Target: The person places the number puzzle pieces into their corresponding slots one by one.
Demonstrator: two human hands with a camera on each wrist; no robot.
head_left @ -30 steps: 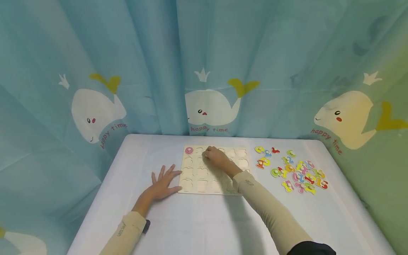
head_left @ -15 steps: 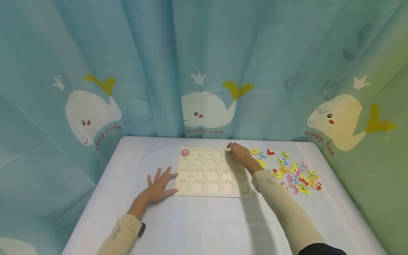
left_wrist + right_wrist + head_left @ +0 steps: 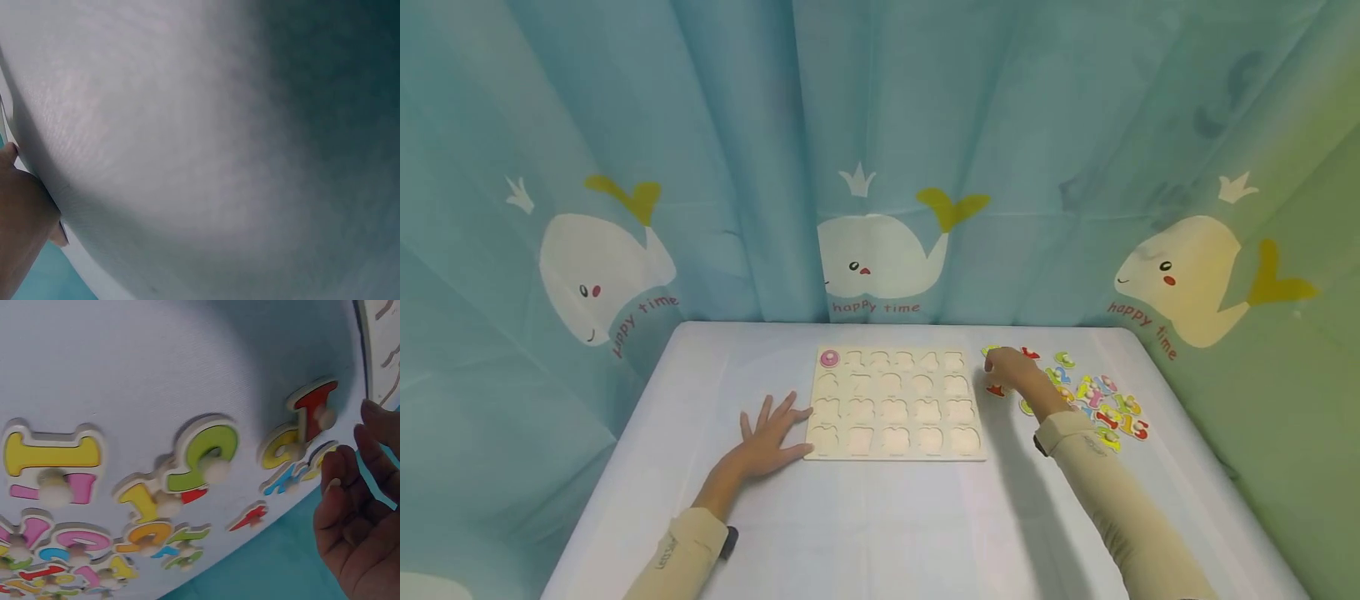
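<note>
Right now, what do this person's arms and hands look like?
The left sleeve and right sleeve are beige, with small dark lettering near each cuff. A black object shows at each wrist. The left hand and right hand are bare.

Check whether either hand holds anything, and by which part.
Apparently nothing: the right hand looks empty, and the left hand only touches the left edge of the pale rectangular wooden puzzle board.
</note>
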